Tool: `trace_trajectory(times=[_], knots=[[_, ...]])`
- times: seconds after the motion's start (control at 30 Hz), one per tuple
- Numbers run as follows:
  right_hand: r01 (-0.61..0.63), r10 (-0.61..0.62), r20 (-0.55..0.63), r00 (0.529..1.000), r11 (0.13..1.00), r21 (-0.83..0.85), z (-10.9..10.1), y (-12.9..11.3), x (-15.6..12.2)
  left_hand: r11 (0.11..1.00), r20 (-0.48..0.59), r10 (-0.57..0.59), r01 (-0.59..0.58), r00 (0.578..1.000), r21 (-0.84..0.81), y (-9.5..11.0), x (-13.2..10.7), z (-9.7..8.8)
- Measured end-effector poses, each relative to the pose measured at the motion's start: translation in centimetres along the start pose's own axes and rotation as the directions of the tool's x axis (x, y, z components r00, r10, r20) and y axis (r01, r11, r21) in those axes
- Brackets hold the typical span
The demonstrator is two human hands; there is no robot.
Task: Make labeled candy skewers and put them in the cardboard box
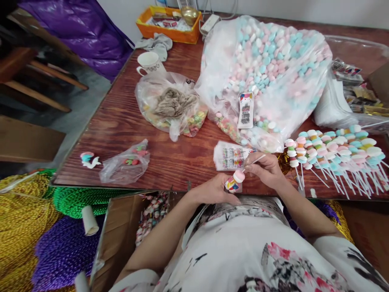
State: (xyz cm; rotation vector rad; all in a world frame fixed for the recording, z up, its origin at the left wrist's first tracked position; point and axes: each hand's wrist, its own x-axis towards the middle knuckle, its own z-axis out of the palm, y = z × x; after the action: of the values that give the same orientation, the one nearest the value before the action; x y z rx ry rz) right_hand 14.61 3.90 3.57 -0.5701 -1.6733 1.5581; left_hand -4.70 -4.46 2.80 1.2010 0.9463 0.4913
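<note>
My left hand [216, 190] is closed around a small printed plastic wrapper [233, 186] near the table's front edge. A candy skewer [239, 176] with a pink piece showing sits at the wrapper's mouth; its lower part is hidden inside. Pinched between the fingers of my right hand [266, 168] is the skewer's white stick, pointing up to the right. Just beyond my hands lies a stack of flat printed wrappers [228, 156]. Many finished-looking candy skewers [337, 148] in pink, blue and white are piled to the right, their sticks toward me.
A big clear bag of pastel candies [267, 61] fills the back, with a printed packet [246, 110] on it. Left of it are a smaller candy bag [170, 107], a white mug [149, 64] and an orange tray [168, 32]. Bead strands [65, 247] hang below left.
</note>
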Motion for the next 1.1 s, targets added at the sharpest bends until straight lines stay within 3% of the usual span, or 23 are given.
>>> trace_trajectory(times=[0.07,0.17,0.47,0.57,0.67,0.73,0.8,0.93,1.1], knots=[[0.034,-0.038,0.079,0.996,0.998,0.05,-0.4,-0.4,0.7,0.993,0.093,-0.027,0.037,0.995,-0.114,0.1,0.2,0.2],[0.067,-0.083,0.14,0.987,0.991,0.116,-0.8,-0.7,1.3,0.967,0.128,-0.073,0.101,0.989,-0.233,0.3,0.4,0.5],[-0.019,0.016,-0.078,0.997,0.999,-0.034,0.1,-0.3,-1.7,0.943,0.003,-0.128,0.122,0.992,-0.309,0.2,0.6,1.5],[-0.087,0.076,-0.159,0.984,0.994,-0.064,0.0,-0.3,-2.6,0.975,-0.153,-0.068,0.034,0.986,-0.219,0.2,0.8,2.1],[-0.145,0.133,-0.233,0.963,0.989,-0.035,0.0,0.0,-3.1,0.997,-0.333,0.046,-0.022,0.942,0.074,0.3,1.0,2.4],[-0.166,0.159,-0.286,0.945,0.986,-0.001,0.4,0.3,-3.2,0.953,-0.415,0.123,0.009,0.902,0.302,0.5,1.2,2.6],[-0.162,0.16,-0.343,0.926,0.987,0.023,0.9,0.6,-3.3,0.904,-0.428,0.178,0.025,0.886,0.427,0.7,1.4,2.8],[-0.103,0.109,-0.407,0.907,0.994,0.036,2.0,0.9,-3.1,0.923,-0.392,0.201,-0.039,0.898,0.383,1.0,1.9,3.0],[-0.046,0.06,-0.39,0.919,0.998,0.045,1.9,0.8,-2.2,0.944,-0.396,0.154,-0.016,0.905,0.329,0.8,2.0,3.0]])
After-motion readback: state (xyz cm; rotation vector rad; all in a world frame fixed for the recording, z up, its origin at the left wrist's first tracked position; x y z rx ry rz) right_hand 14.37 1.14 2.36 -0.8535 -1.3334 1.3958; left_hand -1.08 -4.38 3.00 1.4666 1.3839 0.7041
